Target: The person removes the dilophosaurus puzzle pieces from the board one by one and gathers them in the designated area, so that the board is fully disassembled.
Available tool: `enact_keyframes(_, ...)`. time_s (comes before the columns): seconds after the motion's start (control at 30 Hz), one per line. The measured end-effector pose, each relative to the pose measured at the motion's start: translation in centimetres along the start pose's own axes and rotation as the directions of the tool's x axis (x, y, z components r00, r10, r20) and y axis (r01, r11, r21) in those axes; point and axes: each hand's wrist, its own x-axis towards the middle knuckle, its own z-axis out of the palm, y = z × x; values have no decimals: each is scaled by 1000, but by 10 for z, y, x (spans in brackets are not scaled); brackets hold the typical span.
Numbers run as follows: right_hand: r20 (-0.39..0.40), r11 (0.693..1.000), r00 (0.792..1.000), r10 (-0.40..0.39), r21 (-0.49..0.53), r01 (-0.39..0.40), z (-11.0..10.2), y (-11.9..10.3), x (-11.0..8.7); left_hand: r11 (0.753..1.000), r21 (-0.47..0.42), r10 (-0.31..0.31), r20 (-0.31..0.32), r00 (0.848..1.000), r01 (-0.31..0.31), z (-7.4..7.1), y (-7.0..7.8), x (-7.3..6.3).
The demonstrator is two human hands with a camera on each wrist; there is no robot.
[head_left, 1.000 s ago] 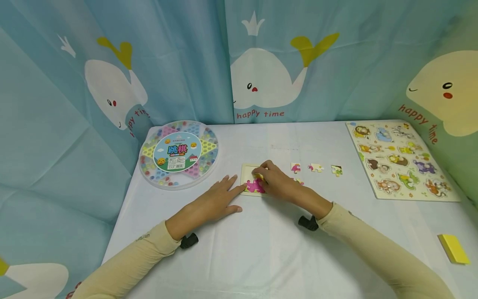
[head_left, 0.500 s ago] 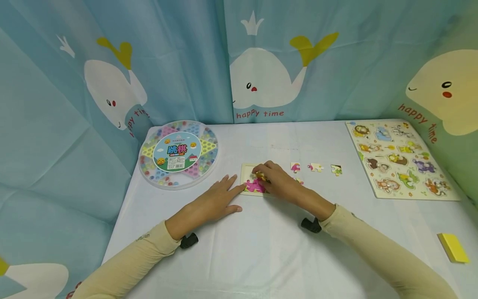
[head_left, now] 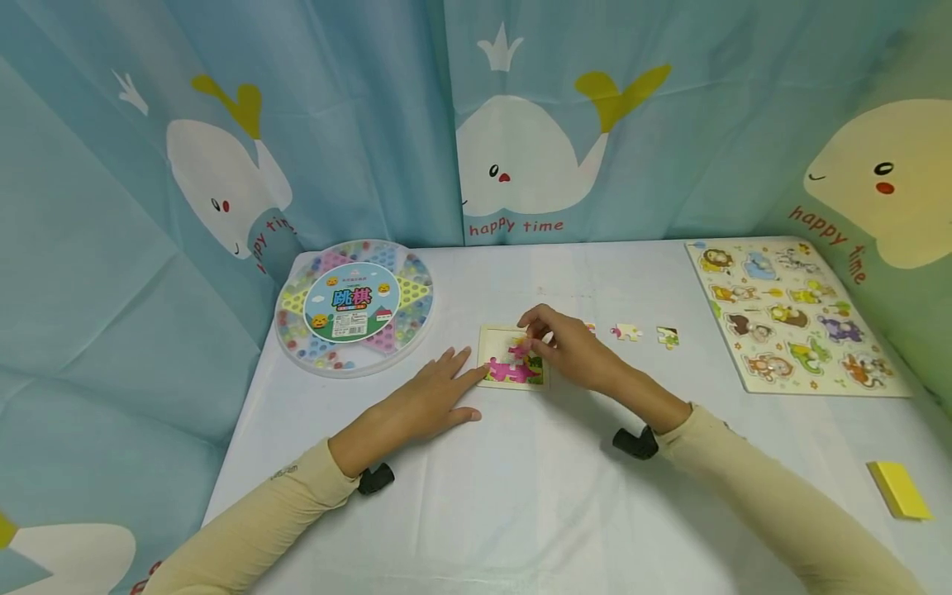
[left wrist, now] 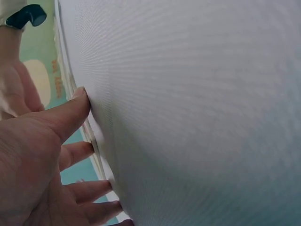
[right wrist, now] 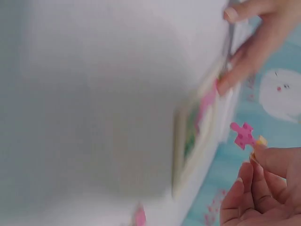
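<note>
On the white desk (head_left: 476,496), the left hand (head_left: 431,400) lies spread, gripping nothing; the right hand (head_left: 576,351) pinches a piece. Between them, the puzzle tray (head_left: 494,340) seems part-filled: lower row (head_left: 513,375) laid, upper left bare. Apparently unplaced: the pinched pink piece (right wrist: 243,135), lifted over the tray, and loose pieces (head_left: 626,332) farther right.
</note>
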Motion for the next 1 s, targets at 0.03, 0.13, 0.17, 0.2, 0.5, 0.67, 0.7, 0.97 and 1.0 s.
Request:
enact_keyframes(0.03, -12, 1000, 1000, 10, -1, -10, -6, 1, -1, 1000, -2, 1, -2, 1000, -1, 0, 0, 0)
enact_keyframes(0.13, -56, 999, 998, 29, -15, -30, -25, 8, -7, 1000, 2, -4, 4, 1000, 4, 0, 0, 0)
enact_keyframes(0.17, -72, 999, 997, 35, -24, -37, -31, 11, -9, 1000, 2, -6, 5, 1000, 6, 0, 0, 0)
enact_keyframes(0.2, -90, 999, 995, 40, -32, -43, -38, 14, -12, 1000, 2, -8, 4, 1000, 8, 0, 1, 0)
enact_keyframes(0.5, -184, 985, 978, 99, -121, -123, -84, 48, -43, 1000, 1, -4, -1, 1000, 4, 0, 1, -1)
enact_keyframes(0.67, -124, 973, 980, 153, -156, -172, -99, 69, -61, 1000, 1, -8, 5, 1000, 8, 0, 0, -1)
enact_keyframes(0.7, -102, 971, 980, 172, -151, -187, -100, 72, -64, 1000, 0, -10, 7, 1000, 10, 0, 0, -1)
enact_keyframes(0.97, 23, 968, 970, 241, -74, -238, -97, 87, -75, 1000, -5, -15, 13, 1000, 15, 1, 0, 1)
enact_keyframes(1.0, 26, 968, 969, 244, -72, -242, -96, 88, -75, 1000, -6, -14, 11, 1000, 14, 2, 0, 1)
